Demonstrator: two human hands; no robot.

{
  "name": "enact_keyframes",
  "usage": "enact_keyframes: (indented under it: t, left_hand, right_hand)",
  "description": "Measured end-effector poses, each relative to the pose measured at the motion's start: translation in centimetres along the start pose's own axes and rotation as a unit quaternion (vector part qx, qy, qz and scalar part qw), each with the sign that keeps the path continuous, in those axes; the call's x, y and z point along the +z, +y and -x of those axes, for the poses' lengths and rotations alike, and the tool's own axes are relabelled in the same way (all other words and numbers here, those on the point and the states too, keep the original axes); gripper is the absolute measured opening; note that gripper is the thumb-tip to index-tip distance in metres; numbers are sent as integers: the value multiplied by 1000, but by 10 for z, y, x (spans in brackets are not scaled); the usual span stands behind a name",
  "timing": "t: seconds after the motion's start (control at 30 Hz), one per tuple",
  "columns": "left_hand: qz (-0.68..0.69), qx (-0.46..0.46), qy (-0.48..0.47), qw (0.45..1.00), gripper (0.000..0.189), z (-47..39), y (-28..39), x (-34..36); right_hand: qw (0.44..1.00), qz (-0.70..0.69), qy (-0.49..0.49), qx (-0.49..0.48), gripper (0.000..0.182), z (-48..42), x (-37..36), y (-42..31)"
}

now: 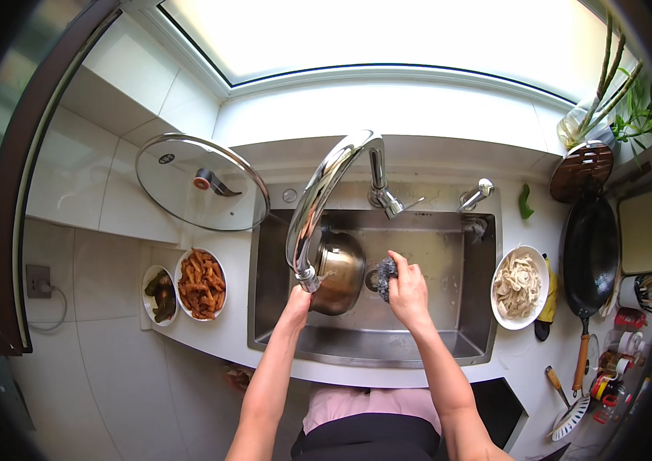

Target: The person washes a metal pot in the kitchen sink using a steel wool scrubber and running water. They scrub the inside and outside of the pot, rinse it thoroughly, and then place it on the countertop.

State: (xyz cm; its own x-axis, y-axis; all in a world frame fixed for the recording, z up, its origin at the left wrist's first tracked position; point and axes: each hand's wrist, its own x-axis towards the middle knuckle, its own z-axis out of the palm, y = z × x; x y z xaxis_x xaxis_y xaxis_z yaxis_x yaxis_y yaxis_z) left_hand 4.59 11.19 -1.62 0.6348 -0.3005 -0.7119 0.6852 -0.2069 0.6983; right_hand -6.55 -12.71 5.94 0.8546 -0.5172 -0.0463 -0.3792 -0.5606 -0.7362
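Note:
A metal pot [338, 274] lies tipped on its side in the left half of the stainless steel sink [429, 340], with its brownish outer wall towards the right. My left hand [298, 304] holds it at the lower left; the fingers are hidden behind the pot and the tap head. Pinched in my right hand [409, 291] is a dark grey scouring pad [385, 279], a short way right of the pot and near the drain [371, 280]. The chrome tap [326, 199] arches over the pot, and I cannot tell whether water runs.
Left of the sink stand a bowl of fried strips [202, 283], a smaller dish [159, 295] and a leaning glass lid [202, 181]. On the right are a bowl of pale shredded food [519, 285], a black wok [590, 253], a spatula [571, 418] and several bottles [609, 383].

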Motion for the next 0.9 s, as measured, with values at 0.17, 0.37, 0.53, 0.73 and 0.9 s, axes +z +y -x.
enact_keyframes:
  t: [0.17,0.37,0.53,0.73,0.9]
  left_hand:
    - [-143,104,38,984,37,-9,9,18]
    - [0,67,-114,991,28,-8,-10,-8]
    - [2,-56,-45,997,63,15,39,17]
    - [-103,135,77,982,33,-36,-11,3]
    - [-50,146,51,987,33,13,12,33]
  right_hand:
    - [995,-79,64,7,46,-5,44,2]
    - [992,-92,57,-62,40,-22,97,6]
    - [992,-72,-83,-67,56,-5,103,2]
    - [976,-208,-64,-2,52,5,110,3]
    - [948,-290,93,91,46,-21,108,43]
